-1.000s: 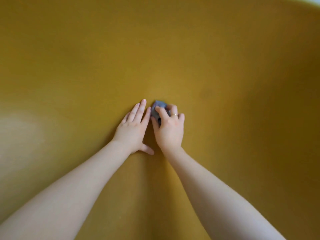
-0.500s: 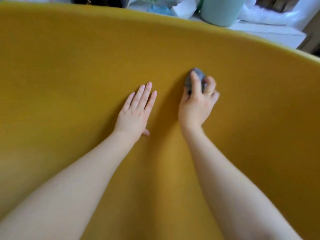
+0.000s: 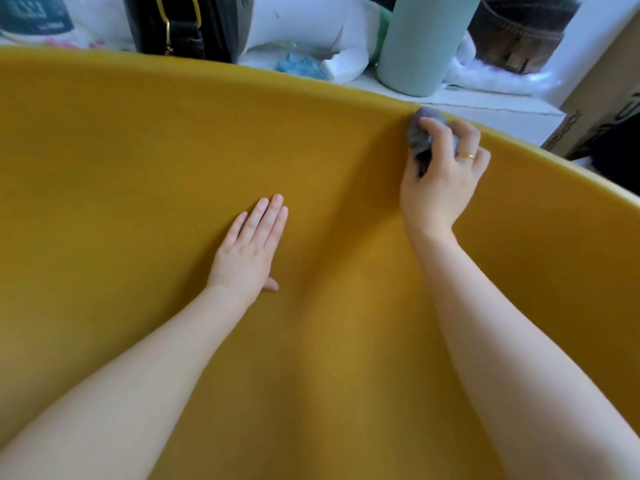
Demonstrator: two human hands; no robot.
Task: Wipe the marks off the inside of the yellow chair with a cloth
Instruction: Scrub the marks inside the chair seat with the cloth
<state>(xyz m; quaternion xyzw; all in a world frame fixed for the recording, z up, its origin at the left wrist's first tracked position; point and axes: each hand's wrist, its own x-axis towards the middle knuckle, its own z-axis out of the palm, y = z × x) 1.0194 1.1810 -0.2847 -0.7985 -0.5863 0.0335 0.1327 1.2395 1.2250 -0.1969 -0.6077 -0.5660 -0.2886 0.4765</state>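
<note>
Two hands work inside the yellow chair (image 3: 173,161) in the head view. The left hand (image 3: 247,249) lies flat on the inner wall, fingers straight and together, pointing toward 1 o'clock. The right hand (image 3: 441,178), at 2 o'clock from the left, grips a bunched grey cloth (image 3: 420,133) against the wall just below the rim. A pale green cylinder (image 3: 420,43) and a black bag (image 3: 187,26) stand beyond the rim, at 12 o'clock.

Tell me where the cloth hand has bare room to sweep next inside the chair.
Bare yellow chair wall runs wide to the left of the flat left hand, and a narrower strip lies between it and the right hand gripping the cloth. Behind the rim it is crowded: black bag and green bottle.
</note>
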